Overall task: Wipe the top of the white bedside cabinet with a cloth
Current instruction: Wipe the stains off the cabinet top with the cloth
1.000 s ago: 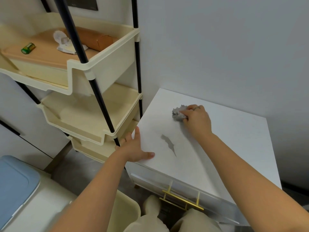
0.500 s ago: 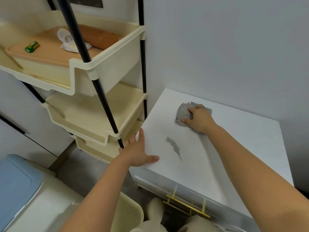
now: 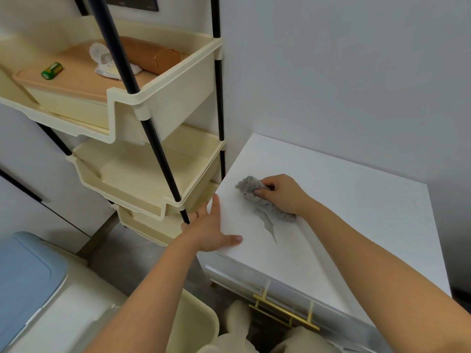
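The bedside cabinet [image 3: 356, 225] is white on top, with a grey streak [image 3: 269, 226] across it and a brass-gold drawer handle [image 3: 283, 312] on its white front. The cloth [image 3: 257, 197] is mottled grey with a nubbly texture. The shelving rack [image 3: 163, 138] has cream trays on black poles. On its top tray lie a tan lid [image 3: 74, 82], a green battery [image 3: 52, 70] with a yellow band, a white crumpled wrapper [image 3: 104, 61] and a brown box [image 3: 155, 58]. The wall [image 3: 344, 72] is pale grey. A bin [image 3: 28, 278] at lower left has a light blue lid on an off-white body.
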